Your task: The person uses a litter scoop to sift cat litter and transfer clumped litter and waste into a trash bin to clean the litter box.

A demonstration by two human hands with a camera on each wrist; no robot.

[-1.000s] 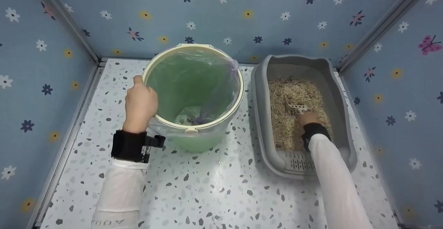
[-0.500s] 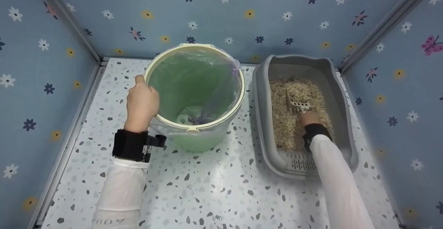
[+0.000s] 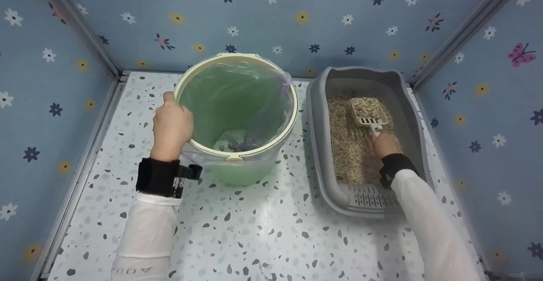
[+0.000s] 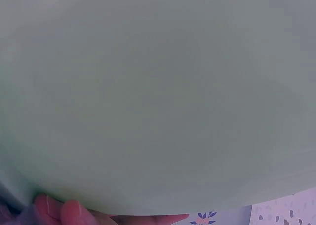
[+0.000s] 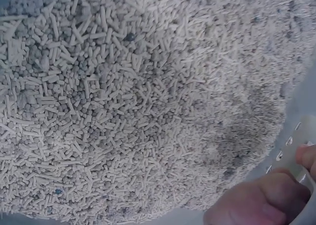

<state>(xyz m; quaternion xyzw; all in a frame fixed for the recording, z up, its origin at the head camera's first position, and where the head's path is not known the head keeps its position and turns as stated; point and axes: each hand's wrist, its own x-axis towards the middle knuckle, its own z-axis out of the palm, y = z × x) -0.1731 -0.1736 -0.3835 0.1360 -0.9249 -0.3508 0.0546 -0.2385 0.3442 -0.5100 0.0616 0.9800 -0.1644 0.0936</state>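
Note:
My left hand (image 3: 173, 122) grips the cream rim of a green trash bin (image 3: 237, 175) on its left side. A clear plastic liner (image 3: 267, 115) hangs inside the bin, with a bunched dark part low down. In the left wrist view the bin's wall fills nearly everything, and fingertips (image 4: 74, 212) show at the bottom left. My right hand (image 3: 385, 145) holds a slotted litter scoop (image 3: 372, 122) by its handle. Pellets are heaped in the scoop, which is over the cat litter (image 3: 348, 158). In the right wrist view, fingers (image 5: 261, 200) curl round the handle at lower right.
The grey litter box (image 3: 316, 124) stands right of the bin, with a slotted step (image 3: 371, 200) at its near end. Both stand on a white speckled floor (image 3: 254, 230). Blue flowered walls (image 3: 271, 18) close off the back and both sides.
The scoop has come up out of the litter, carrying a load of pellets. The right hand and forearm have shifted slightly right. The left hand stays on the bin's rim.

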